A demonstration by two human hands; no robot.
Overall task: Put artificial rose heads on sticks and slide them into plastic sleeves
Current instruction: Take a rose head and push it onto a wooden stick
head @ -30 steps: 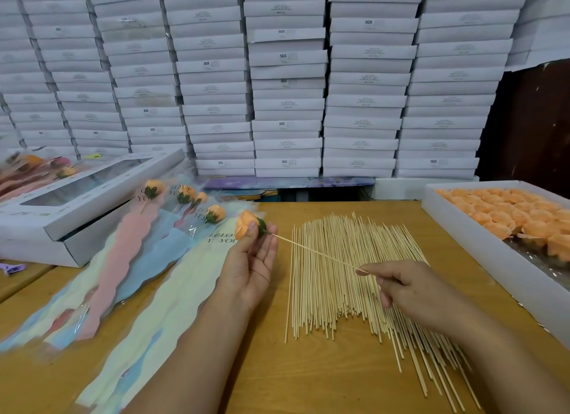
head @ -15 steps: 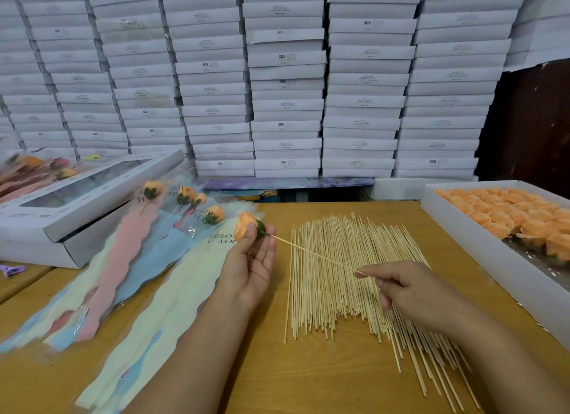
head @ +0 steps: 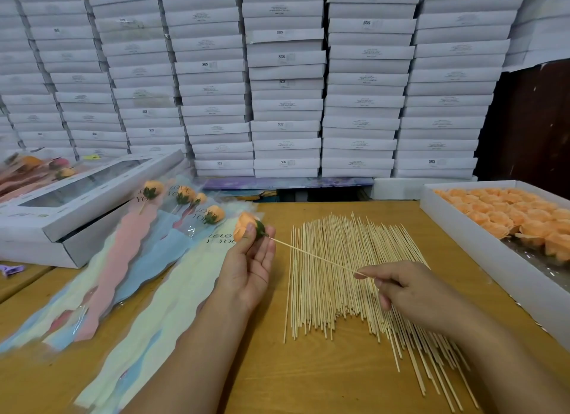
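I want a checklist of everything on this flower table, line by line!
Surface: wooden table.
Job's things: rose head on a stick; loose sticks; tray of rose heads; sleeves, some holding roses.
Clutter: window box, purple clip.
Hands: left hand holds the rose head; right hand pinches the stick.
Cables: nothing seen.
Surroundings: stacked white boxes.

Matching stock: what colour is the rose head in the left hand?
Pale orange rose head with a green base, pinched in the left hand; head view.
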